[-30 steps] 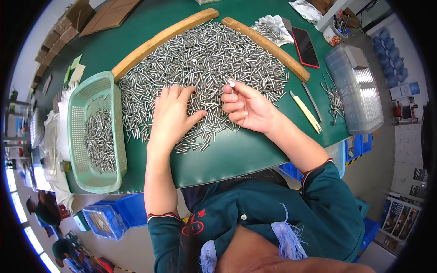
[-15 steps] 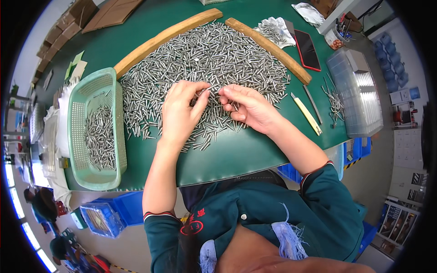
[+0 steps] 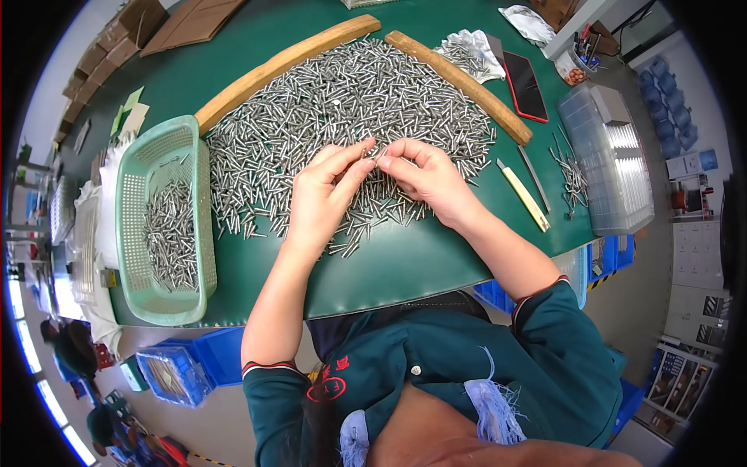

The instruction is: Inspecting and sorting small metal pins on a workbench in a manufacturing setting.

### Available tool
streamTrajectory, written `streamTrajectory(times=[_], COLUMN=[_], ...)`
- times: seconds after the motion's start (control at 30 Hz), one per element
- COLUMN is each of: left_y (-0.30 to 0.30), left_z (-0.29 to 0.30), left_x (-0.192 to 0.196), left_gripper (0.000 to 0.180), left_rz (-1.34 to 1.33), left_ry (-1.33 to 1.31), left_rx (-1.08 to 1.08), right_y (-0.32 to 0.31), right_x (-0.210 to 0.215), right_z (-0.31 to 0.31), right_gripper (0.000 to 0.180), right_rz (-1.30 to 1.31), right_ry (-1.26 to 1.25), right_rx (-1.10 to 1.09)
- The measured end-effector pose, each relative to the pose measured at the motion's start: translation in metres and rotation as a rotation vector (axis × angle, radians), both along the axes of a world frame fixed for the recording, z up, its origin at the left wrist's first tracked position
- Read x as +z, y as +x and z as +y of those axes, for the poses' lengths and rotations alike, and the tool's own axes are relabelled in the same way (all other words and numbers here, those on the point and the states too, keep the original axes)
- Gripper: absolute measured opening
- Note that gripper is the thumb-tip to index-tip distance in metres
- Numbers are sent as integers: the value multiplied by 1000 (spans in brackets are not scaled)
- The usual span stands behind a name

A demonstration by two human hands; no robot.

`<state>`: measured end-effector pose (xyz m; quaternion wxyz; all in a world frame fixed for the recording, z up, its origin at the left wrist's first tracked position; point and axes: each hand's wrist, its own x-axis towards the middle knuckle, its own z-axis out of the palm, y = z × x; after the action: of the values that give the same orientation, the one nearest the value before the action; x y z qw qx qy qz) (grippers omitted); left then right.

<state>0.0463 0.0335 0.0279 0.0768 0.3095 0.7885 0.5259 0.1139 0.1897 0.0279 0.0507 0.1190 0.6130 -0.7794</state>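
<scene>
A wide heap of small silver metal pins (image 3: 311, 101) covers the middle of the green table. Over its near part, my left hand (image 3: 328, 191) pinches one small metal pin (image 3: 366, 153) between thumb and index finger. My right hand (image 3: 429, 177) is also closed in a pinch, its fingertips right beside the left ones. Whatever sits between the right fingertips is too small to make out. To the left, a light green plastic basket (image 3: 204, 257) contains a smaller pile of similar pins (image 3: 171, 233).
Two wooden strips (image 3: 292, 62) (image 3: 459, 82) border the heap's far side. On the right lie a yellow-handled cutter knife (image 3: 525, 198), a thin metal strip (image 3: 534, 179), a red-edged phone (image 3: 525, 86) and a clear plastic box (image 3: 595, 163). Cardboard boxes (image 3: 117, 39) stand far left.
My left hand has shifted right and the two hands' fingertips have come together. The right fingers have curled in more closely. The basket and table items stay put.
</scene>
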Motion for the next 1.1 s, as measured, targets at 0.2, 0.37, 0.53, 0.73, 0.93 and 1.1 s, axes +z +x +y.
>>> streamTrajectory(times=[0.2,0.37,0.53,0.73,0.93,1.1], left_y=[0,0,1,4,3,-13], left_z=[1,3,4,4,0,-16], left_x=[-10,-6,-7,-7,-1,12], left_gripper=[27,26,26,27,45,45], left_rz=[-124,-215,-236,86,295,520], left_ry=[108,179,199,29,-41,-341], left_rx=[-108,-125,-138,-78,-141,-44], right_y=[-1,4,5,0,-3,-4], right_x=[-10,-3,-4,-9,-4,-16], right_z=[-3,-2,-2,-1,10,19], right_gripper=[11,13,13,19,19,15], right_rz=[308,266,301,317,-267,-173], right_ry=[283,407,418,321,-655,-920], right_rx=[-11,-14,-39,-24,13,74])
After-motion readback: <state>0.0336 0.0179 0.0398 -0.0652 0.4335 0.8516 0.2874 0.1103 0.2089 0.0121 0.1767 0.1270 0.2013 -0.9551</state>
